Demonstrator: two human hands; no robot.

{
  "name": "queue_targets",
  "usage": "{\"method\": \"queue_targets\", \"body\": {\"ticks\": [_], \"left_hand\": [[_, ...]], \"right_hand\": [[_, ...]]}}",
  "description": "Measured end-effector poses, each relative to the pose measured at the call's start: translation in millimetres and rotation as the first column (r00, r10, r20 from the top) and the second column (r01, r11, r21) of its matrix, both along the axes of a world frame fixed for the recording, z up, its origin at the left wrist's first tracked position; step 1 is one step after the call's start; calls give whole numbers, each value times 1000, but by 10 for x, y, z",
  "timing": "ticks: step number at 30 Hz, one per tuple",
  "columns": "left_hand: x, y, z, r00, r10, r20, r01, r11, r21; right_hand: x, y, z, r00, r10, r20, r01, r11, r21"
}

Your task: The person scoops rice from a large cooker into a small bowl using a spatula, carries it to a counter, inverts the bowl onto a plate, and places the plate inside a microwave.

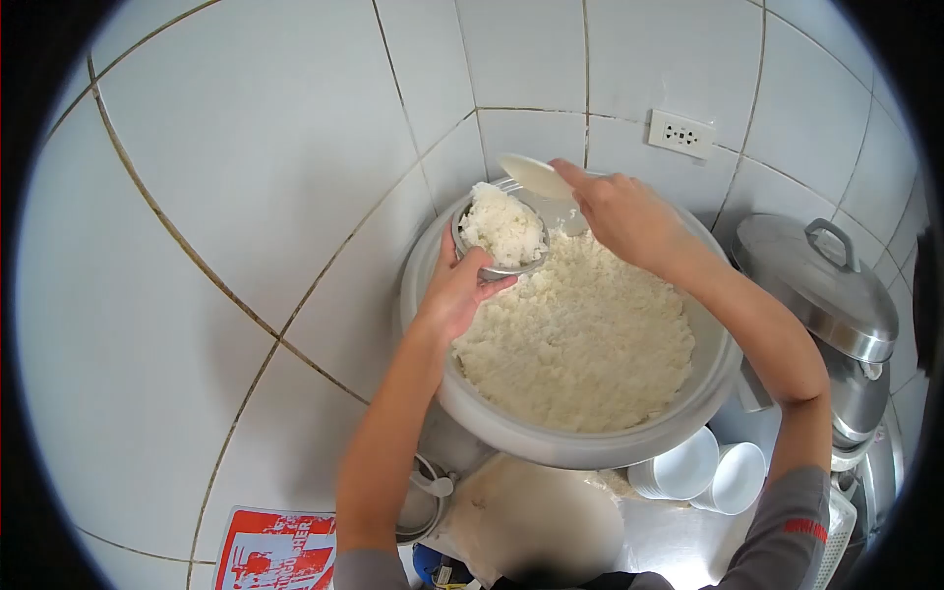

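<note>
My left hand (462, 285) is closed around a small metal bowl (508, 269) heaped with white rice (503, 228). It holds the bowl over the left rim of a large pot (570, 450), which is filled with more cooked rice (580, 339). Above the far side of the pot, my right hand (621, 211) grips a pale rice paddle (536, 177). The paddle's blade points left, just beyond the filled bowl and apart from it. My right fingers wrap its handle, which is mostly hidden.
White bowls (688, 467) are stacked near the pot's front right. A lidded metal pot (816, 285) stands at right, below a wall outlet (680, 135). Tiled walls close in behind and left. A small metal container (418, 506) and a red-and-white printed item (275, 551) lie at lower left.
</note>
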State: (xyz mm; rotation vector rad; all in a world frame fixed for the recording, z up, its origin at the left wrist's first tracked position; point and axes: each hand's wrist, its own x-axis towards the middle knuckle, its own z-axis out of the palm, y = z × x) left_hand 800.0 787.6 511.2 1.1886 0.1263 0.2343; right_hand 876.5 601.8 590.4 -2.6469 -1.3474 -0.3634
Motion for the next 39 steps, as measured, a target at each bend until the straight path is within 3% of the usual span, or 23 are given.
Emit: {"method": "queue_targets", "body": {"ticks": [5,8,10,12,15,16,18,21,24,27,30,33,36,39], "left_hand": [[-33,-7,-4,998,40,48,-40,999,-13],[-64,-54,37,996,33,89,-28,998,-59],[-42,-67,29,997,-16,78,21,998,-57],[-64,-75,31,997,-54,56,58,996,-65],[-74,-42,10,999,-13,-37,11,998,-61],[-59,-24,11,998,-12,-60,7,997,-79],[-82,-45,14,998,30,-49,-33,997,-69],[-114,-53,46,995,97,-29,-96,995,38],[-107,-12,-3,987,161,28,-163,985,62],[-119,-19,-9,973,227,49,-229,972,49],[-116,3,-8,969,237,66,-239,970,38],[-123,-23,19,971,230,59,-232,972,38],[-127,-44,29,966,251,65,-255,966,48],[-121,1,4,957,278,76,-283,957,63]], "right_hand": [[-199,133,-270,992,80,-102,-82,996,-17],[-111,132,-228,994,98,-57,-95,994,52],[-28,-16,53,994,71,-85,-69,997,23],[125,-236,172,997,-45,-67,53,992,112],[558,-489,-36,948,-163,275,206,969,-138],[710,-532,-207,924,-128,361,255,909,-330],[1034,-589,-650,867,3,498,365,678,-639],[1389,-779,-1041,729,347,590,199,717,-668],[1533,-917,-1061,766,418,488,-36,786,-617],[1444,-960,-1159,891,301,338,-27,781,-624],[1326,-969,-1095,936,203,287,27,773,-634],[1165,-1033,-1142,966,207,155,-66,778,-624],[1016,-1056,-1150,966,218,137,-76,749,-658],[816,-934,-945,983,178,48,-81,650,-756]]}}
